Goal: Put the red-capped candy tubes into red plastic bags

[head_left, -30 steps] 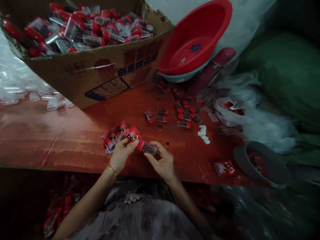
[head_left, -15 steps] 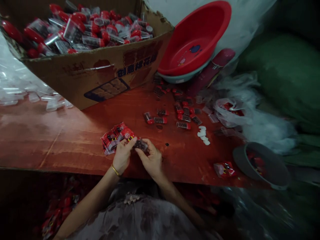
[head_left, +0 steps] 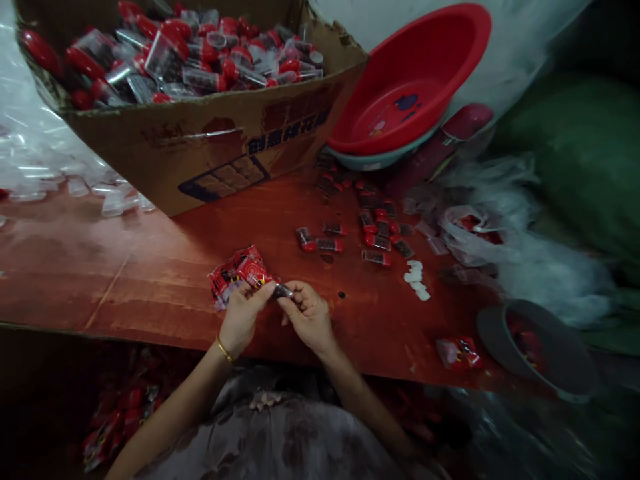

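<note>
Between my hands, low in the middle of the head view, is a small dark-filled packet (head_left: 283,291). My left hand (head_left: 244,316) pinches its left end, thumb on top. The fingers of my right hand (head_left: 310,315) are closed round its right end. Just beyond my left hand lie red printed packets (head_left: 229,275), partly overlapping. Farther off on the table are several small clear tubes with red caps and dark contents (head_left: 377,257). A few white pieces (head_left: 417,280) lie to their right.
A cardboard box (head_left: 210,150) full of red-capped tubes stands at the back left. Behind and right are a red basin (head_left: 400,93), a maroon flask (head_left: 465,123) and plastic bags (head_left: 550,267). A grey bowl (head_left: 550,347) and a red packet (head_left: 459,353) sit at the right edge.
The whole view has shifted, so the box and basins appear farther right. The held piece now shows a narrower side between my hands, and my right fingers have changed their grip slightly.
</note>
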